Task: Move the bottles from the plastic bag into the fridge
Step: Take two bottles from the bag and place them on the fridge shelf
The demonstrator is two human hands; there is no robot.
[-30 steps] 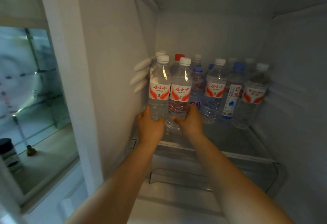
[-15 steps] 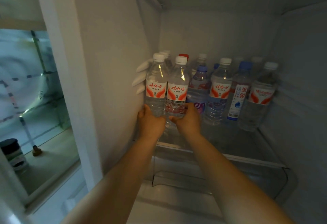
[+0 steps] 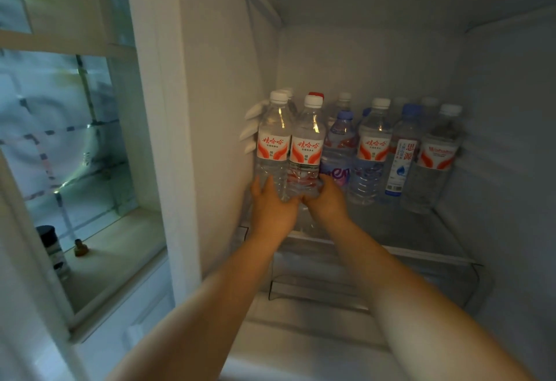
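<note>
Far left: a window (image 3: 69,139) with a dark jar (image 3: 52,248) and a small brown object (image 3: 78,247) on its sill (image 3: 120,248), all well apart from the work.

Next, the fridge (image 3: 216,79), door side open, with white pegs (image 3: 254,127) sticking out of its left wall just beside the nearest bottle.

On the shelf (image 3: 421,230), hard against that left wall, a clear bottle with a white cap and red label (image 3: 273,145), upright, gripped low down by the left hand (image 3: 272,209), fingers and thumb curled round its base. Probably held low so as to slide it back along the shelf without tipping it.

Touching it on the right, a second bottle of the same kind (image 3: 308,152), also upright, held near its base by the right hand (image 3: 326,200), fingers wrapped round the far side. Two at once, side by side: likely meant to fill the gap in the front-left corner in one push.

Behind them, a red cap (image 3: 316,95) and more white caps showing. Further right, a row of standing bottles: one with a blue cap (image 3: 340,145), another red-label one (image 3: 373,152), a blue-and-white labelled one (image 3: 403,152), and one last by the right wall (image 3: 436,158). Packed close, presumably to save room.

No plastic bag in view, so no telling how many bottles remain outside.
</note>
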